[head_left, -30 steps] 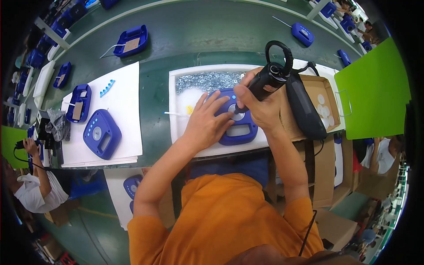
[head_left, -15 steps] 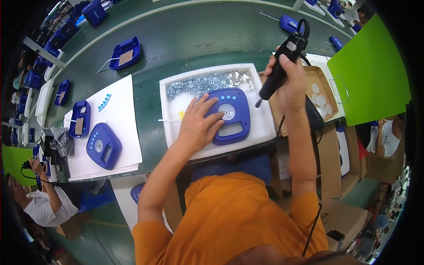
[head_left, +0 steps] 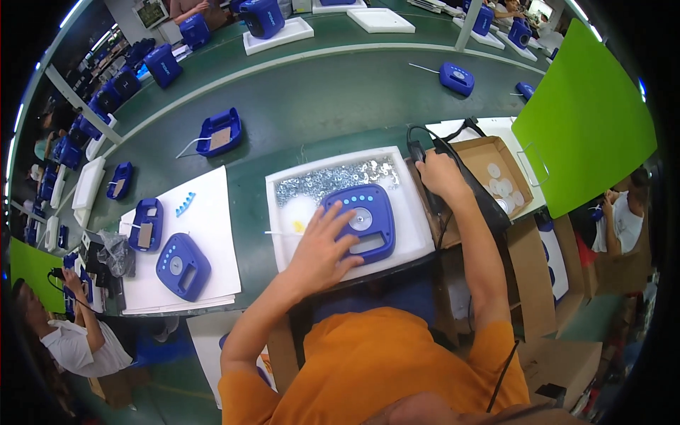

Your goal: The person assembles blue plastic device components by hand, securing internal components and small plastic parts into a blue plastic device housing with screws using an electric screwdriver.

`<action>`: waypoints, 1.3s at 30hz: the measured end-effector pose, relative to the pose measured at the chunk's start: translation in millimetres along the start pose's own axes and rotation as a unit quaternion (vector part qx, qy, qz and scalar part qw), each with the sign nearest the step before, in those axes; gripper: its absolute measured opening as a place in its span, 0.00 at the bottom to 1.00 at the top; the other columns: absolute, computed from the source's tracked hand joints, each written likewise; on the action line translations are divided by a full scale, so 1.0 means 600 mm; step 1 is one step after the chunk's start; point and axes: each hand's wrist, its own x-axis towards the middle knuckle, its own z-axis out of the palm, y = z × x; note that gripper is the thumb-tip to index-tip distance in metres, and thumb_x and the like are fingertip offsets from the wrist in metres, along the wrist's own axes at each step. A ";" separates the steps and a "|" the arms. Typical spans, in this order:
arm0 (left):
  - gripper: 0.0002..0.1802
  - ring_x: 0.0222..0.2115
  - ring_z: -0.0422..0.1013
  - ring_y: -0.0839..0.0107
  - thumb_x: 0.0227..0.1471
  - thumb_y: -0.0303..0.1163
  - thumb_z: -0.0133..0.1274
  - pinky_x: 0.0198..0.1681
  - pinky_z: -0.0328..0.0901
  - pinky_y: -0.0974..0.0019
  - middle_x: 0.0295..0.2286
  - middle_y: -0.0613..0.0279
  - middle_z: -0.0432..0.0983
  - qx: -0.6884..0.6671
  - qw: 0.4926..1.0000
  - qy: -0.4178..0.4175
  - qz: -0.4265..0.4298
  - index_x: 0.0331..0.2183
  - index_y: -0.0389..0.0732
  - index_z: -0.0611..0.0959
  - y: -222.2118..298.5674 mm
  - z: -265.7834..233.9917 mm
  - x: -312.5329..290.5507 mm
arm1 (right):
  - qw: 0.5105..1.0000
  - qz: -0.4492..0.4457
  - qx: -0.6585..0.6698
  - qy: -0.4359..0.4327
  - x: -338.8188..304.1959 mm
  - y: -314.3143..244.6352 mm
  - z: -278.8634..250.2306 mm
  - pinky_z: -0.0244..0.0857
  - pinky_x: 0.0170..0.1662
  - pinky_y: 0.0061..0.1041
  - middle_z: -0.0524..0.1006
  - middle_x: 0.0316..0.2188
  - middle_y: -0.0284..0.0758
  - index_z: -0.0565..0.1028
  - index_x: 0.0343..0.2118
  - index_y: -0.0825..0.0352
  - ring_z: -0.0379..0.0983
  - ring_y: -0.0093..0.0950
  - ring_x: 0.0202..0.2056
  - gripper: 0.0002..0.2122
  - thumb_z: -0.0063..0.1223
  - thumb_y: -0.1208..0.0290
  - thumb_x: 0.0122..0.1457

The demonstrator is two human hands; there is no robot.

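A blue plastic casing (head_left: 376, 205) with a round clear disc, a row of light-blue buttons and a handle cutout lies in a white foam tray (head_left: 418, 237). My left hand (head_left: 319, 248) is over the casing's left side, its fingers spread and touching or just above it. To the right of the tray, my right hand (head_left: 443, 173) is closed round a black electric screwdriver (head_left: 418, 151), held low beside a black case-like thing (head_left: 482, 191). The screwdriver's lower part is partly hidden by my hand. Small metal parts (head_left: 322, 183) fill the tray's far side.
A cardboard box (head_left: 520, 166) with white discs stands at the right, before a green panel (head_left: 584, 120). On white sheets (head_left: 219, 248) at the left lie another blue casing (head_left: 183, 267) and an open blue shell (head_left: 146, 225). Another shell (head_left: 219, 132) sits on the far green surface.
My right hand has lowered the screwdriver from its raised position to beside the tray. My left fingers have drawn back from the disc toward the casing's left edge. The view has tilted up.
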 end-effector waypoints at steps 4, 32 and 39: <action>0.17 0.77 0.55 0.38 0.57 0.41 0.74 0.80 0.47 0.29 0.70 0.46 0.70 0.050 0.998 -0.034 0.010 0.40 0.40 0.89 -0.002 0.023 -0.022 | 0.991 -0.039 -0.077 0.105 -0.060 -0.096 -0.004 0.83 0.45 0.43 0.87 0.38 0.52 0.81 0.52 0.78 0.89 0.50 0.42 0.22 0.64 0.58 0.71; 0.32 0.67 0.71 0.44 0.59 0.36 0.63 0.76 0.50 0.26 0.61 0.48 0.80 0.369 0.826 0.087 -0.418 0.64 0.42 0.81 -0.489 -0.116 0.167 | 0.895 -0.142 0.341 0.248 -0.174 -0.115 0.120 0.81 0.41 0.39 0.88 0.36 0.43 0.84 0.44 0.69 0.88 0.43 0.37 0.08 0.67 0.76 0.63; 0.11 0.52 0.82 0.54 0.61 0.36 0.65 0.78 0.47 0.26 0.43 0.57 0.89 0.445 0.818 0.011 -0.365 0.43 0.46 0.94 -0.515 -0.158 0.054 | 0.906 -0.135 0.336 0.220 -0.175 -0.112 0.118 0.81 0.42 0.37 0.88 0.35 0.43 0.83 0.43 0.68 0.89 0.42 0.37 0.07 0.68 0.75 0.64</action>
